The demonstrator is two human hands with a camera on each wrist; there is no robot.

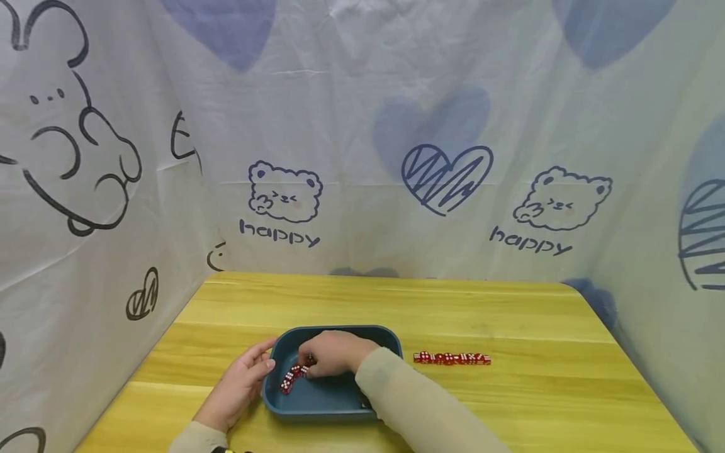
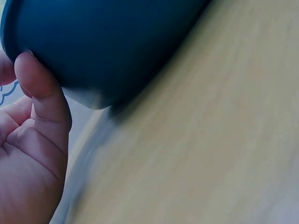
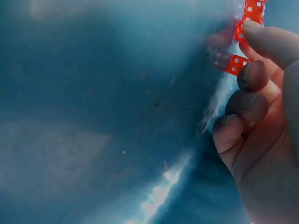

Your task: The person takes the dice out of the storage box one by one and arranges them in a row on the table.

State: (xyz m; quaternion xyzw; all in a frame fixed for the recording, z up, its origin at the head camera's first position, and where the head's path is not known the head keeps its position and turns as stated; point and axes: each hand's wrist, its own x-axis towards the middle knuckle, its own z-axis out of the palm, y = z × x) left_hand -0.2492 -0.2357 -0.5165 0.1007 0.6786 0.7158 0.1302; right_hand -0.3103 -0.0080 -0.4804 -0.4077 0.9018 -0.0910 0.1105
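Observation:
A dark blue tray (image 1: 328, 412) with rounded corners is on the wooden table. At its left end, my left hand (image 1: 240, 380) grips the rim, and the thumb (image 2: 39, 79) lies against the wall in the left wrist view. My right hand (image 1: 334, 353) reaches inside, fingers bent, toward the tray's left side. Between its thumb and forefinger it pinches a red die (image 3: 240, 31) with white dots. Another red die (image 3: 237, 64) is just beside the curled fingers. Several red dice (image 1: 287, 382) lie together on the tray floor, partly hidden by this hand.
Right of the tray, a row of red dice (image 1: 451, 358) lies on the yellow wooden table (image 1: 538, 390). White cloth (image 1: 351, 245) printed with hearts and bears hangs behind the table and along both sides. The right sleeve (image 1: 419, 402) crosses the tray's right end.

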